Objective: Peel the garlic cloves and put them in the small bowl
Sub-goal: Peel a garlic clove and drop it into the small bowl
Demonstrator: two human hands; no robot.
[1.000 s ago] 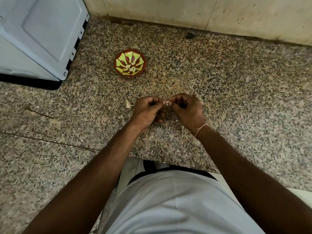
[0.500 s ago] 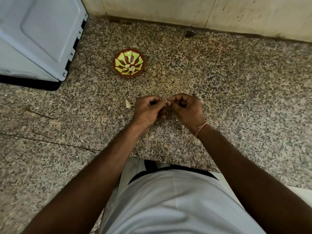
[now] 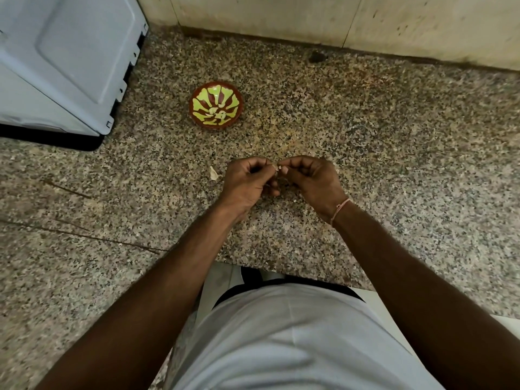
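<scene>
Pinching one small pale garlic clove [image 3: 278,168] between both hands, your left hand [image 3: 247,182] and right hand [image 3: 312,181] curl their fingers around it above the speckled granite tabletop [image 3: 394,164], near the small red-and-green patterned bowl [image 3: 216,105].

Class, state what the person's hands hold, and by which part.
A garlic clove, pinched at opposite ends by the fingertips of the left hand and right hand.

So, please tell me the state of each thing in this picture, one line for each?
Left hand: fingers curled, pinching the garlic clove.
Right hand: fingers curled, pinching the same clove.
Garlic clove: held between both hands above the counter, mostly hidden.
Small bowl: upright on the counter, pale pieces inside.
Pale scrap: lying loose on the counter, left of the hands.
</scene>
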